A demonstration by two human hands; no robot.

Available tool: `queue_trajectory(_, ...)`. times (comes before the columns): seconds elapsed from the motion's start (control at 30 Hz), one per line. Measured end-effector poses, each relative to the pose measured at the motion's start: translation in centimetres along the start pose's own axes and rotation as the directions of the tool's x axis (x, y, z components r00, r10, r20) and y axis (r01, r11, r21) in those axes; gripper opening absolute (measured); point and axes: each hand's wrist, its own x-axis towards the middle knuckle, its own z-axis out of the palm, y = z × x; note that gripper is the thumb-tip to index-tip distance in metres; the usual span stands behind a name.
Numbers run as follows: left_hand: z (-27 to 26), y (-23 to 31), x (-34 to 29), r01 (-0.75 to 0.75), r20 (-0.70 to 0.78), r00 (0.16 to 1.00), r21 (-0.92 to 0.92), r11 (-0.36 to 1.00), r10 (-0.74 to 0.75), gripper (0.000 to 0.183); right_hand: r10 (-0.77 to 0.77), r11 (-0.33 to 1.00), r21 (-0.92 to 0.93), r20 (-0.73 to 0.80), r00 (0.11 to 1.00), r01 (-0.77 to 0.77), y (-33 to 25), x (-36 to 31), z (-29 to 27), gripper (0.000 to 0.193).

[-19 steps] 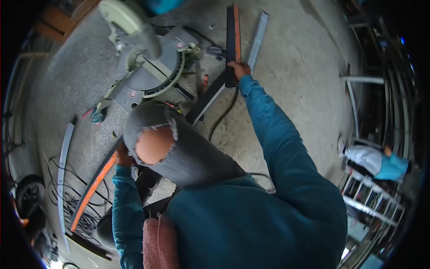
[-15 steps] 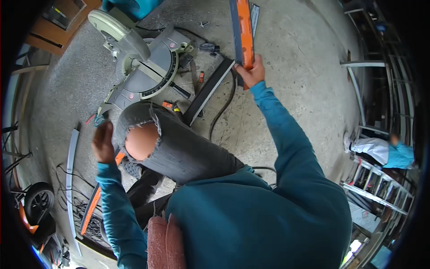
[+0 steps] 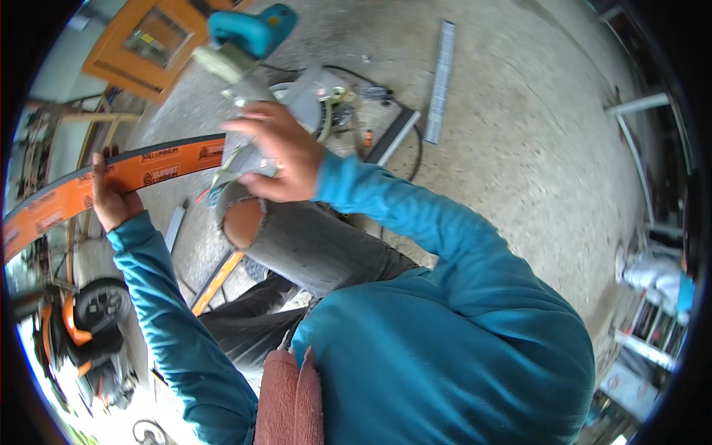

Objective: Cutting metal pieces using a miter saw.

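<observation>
A long flat bar [image 3: 159, 165] with an orange face and dark edge stretches to the left rim of the view. My left hand [image 3: 117, 196] is closed around its lower edge, with the fingers behind it. Close to the bar's right end is my right hand [image 3: 285, 152], fingers and thumb apart, holding nothing. Behind that hand stands a mitre saw [image 3: 308, 96] with a teal motor housing [image 3: 256, 31] and pale green arm. The hand hides much of its table and fence, and the saw's arm is blurred.
A dark bar [image 3: 391, 138] lies right of the saw, beside a black cable [image 3: 420, 152]. Farther right lies a grey metal strip [image 3: 440, 83]. Another orange bar [image 3: 217, 282] is by my legs. A motorbike [image 3: 93, 326] stands at left; a ladder [image 3: 645, 348] is at right.
The orange bar has gone from my right hand at upper right to my left hand at left. My right hand has moved left and opened. The view has shifted.
</observation>
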Motion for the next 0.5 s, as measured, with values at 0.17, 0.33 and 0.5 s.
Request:
queue_trajectory(0.17,-15.3,-1.1,-0.3,0.116,-0.429,0.901,0.389,0.914,0.068,0.031,0.589,0.8,-0.127,-0.011,0.808,-0.586,9.8,-17.9,0.6,0.052)
queue_trajectory(0.33,-22.3,-4.1,-3.1,0.065,-0.455,0.885,0.33,0.942,0.098,0.036,0.98,-0.171,-0.282,-0.149,-0.133,-0.944,16.2,-30.6,3.0,0.092)
queue_trajectory(0.5,-24.0,-6.4,-4.1,0.052,-0.44,0.892,0.325,0.944,0.102,0.04,0.86,-0.51,0.153,0.099,-0.5,-0.846,22.0,-33.4,6.4,0.079)
